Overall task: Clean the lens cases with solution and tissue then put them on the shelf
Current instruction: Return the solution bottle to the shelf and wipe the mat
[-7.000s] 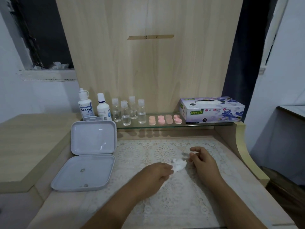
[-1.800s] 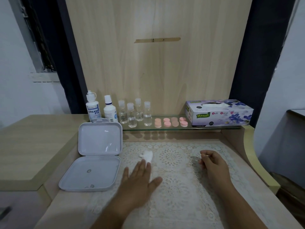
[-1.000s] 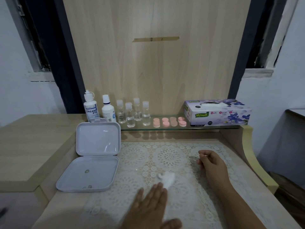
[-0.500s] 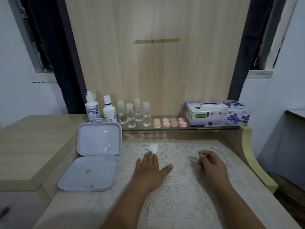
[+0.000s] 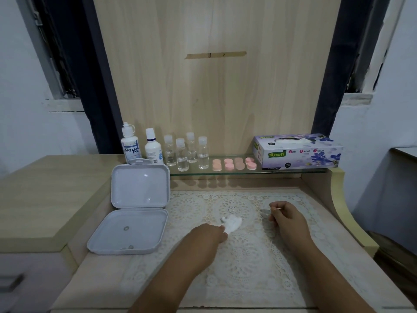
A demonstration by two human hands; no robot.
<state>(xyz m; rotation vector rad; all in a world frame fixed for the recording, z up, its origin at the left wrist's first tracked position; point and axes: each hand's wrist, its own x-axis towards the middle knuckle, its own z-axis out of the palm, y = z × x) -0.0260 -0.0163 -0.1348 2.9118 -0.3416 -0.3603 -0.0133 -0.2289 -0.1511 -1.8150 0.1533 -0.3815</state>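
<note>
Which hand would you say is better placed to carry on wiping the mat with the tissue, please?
Left. The left hand already has its fingers on the tissue on the mat; the right hand rests apart, fingers curled, seemingly pinching something small.

Bottles (image 5: pixel 180 152), lens cases (image 5: pixel 234 164), tissue box (image 5: pixel 297 152) left to right on shelf (image 5: pixel 293 171), open case (image 5: pixel 135 211) below left

I see pale matt wood grain on the back panel (image 5: pixel 216 91). Below it runs a clear, glossy glass shelf (image 5: pixel 293 171); the small bottles (image 5: pixel 185 152) on it look like transparent plastic, the tissue box (image 5: pixel 297 154) printed cardboard. In front of the shelf lie a white openwork lace mat (image 5: pixel 248 256) and a smooth, slightly shiny plastic case (image 5: pixel 135 208).
</note>
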